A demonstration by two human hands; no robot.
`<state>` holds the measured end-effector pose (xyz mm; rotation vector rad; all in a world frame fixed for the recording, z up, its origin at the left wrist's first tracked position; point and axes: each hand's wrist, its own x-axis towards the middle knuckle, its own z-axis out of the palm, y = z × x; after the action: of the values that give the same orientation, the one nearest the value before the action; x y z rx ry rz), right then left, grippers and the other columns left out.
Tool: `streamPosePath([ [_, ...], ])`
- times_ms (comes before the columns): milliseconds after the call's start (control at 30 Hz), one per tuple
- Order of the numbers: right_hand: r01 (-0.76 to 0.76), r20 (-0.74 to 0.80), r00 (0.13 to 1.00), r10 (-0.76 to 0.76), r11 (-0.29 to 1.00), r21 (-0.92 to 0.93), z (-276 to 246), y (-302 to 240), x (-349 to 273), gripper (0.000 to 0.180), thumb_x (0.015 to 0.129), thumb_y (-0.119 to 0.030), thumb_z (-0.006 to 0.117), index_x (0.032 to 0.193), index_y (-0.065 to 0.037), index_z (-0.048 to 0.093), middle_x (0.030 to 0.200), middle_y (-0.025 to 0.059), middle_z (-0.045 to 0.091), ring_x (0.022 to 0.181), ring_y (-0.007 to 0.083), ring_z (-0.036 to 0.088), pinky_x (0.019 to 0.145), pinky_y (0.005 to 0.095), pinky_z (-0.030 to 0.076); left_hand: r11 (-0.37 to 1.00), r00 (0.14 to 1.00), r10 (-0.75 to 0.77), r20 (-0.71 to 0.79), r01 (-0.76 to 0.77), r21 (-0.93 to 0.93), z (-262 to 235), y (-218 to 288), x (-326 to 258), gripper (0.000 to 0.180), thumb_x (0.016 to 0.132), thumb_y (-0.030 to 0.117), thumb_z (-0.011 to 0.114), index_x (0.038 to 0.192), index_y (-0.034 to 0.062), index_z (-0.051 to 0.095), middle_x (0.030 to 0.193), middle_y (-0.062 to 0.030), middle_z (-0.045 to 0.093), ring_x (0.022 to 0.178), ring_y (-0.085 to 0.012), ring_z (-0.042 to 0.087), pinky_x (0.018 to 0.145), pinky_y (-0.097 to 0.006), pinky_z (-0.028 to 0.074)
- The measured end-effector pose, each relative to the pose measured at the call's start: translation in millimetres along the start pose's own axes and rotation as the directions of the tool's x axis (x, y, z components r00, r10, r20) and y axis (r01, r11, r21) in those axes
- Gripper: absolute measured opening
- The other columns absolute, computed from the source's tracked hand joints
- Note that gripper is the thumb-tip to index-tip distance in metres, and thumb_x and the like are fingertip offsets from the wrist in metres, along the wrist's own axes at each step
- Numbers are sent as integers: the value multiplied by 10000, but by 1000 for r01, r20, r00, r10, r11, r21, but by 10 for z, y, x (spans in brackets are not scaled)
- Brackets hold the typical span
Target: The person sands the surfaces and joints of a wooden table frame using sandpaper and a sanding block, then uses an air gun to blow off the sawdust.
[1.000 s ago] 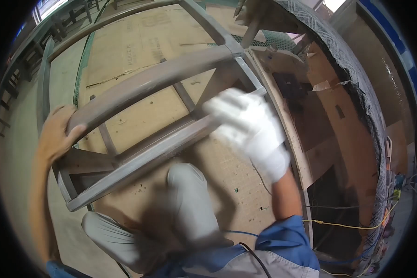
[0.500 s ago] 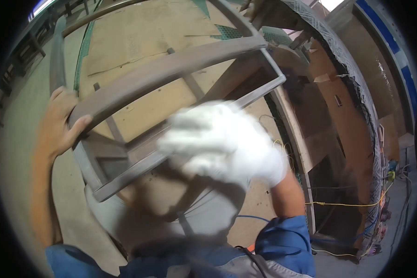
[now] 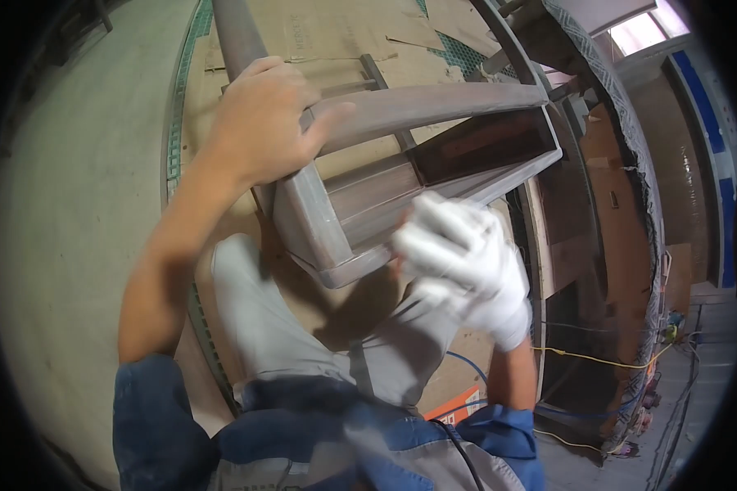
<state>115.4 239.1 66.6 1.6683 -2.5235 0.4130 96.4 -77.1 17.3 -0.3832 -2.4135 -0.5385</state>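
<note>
Across near centre: grey-brown chair-like frame [image 3: 373, 196], cardboard [image 3: 327, 41] beneath. Bare left grip [image 3: 266, 123] clasps the left end of its curved rail [image 3: 434, 106]; gloved right grip [image 3: 467, 258] curled by the near edge, blurred, cannot tell if holding anything. Judged stiff, moderately heavy, smooth enough to slip; best hold: curved rail. Faint lettering on cardboard; pale markings on orange item [image 3: 454, 405], near right, too small to read.

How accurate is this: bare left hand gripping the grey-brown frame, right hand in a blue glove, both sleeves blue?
One error: the glove on the right hand is white, not blue, as the head view shows. The rest stands: bare left hand gripping the grey-brown frame, both sleeves blue.
</note>
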Motion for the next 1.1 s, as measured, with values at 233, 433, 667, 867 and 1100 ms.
streamPosePath([
  [233,53,-3,999,-53,997,55,6,-114,102,597,784,-412,777,1353,-256,686,1386,142,634,1120,367,631,930,448,521,997,999,6,-53,-2,77,11,-32,-57,385,946,332,672,742,7,700,741,-142,635,791,-355,596,909,-429,496],
  [433,-251,-32,966,258,958,139,62,-797,208,664,803,-289,846,1367,-35,604,1395,195,597,1150,369,624,966,438,517,997,997,-80,12,80,13,-39,6,-42,324,983,235,609,759,18,697,767,-132,647,807,-355,598,922,-423,480],
  [667,-315,-284,880,379,916,248,348,-827,429,620,843,-298,832,1349,-26,597,1258,197,650,1116,392,636,962,446,518,990,991,77,-108,-89,-111,-59,-461,-169,309,1056,200,475,877,61,684,992,-64,701,1214,-329,559,1141,-455,341],
  [867,-391,-446,786,427,903,175,533,-822,972,533,878,-337,777,1245,20,630,1070,188,670,969,379,638,831,437,538,966,969,-41,-242,-23,-257,69,-438,-154,364,1061,163,364,853,72,649,942,-69,674,1153,-330,551,1173,-499,285],
  [1100,-425,-295,847,442,897,124,275,-1060,940,390,902,-303,713,1108,19,631,964,173,602,887,355,603,756,447,524,960,963,-47,-267,-31,-278,35,-365,-124,432,1069,207,340,807,56,649,884,-89,669,1074,-332,580,1151,-481,312],
])
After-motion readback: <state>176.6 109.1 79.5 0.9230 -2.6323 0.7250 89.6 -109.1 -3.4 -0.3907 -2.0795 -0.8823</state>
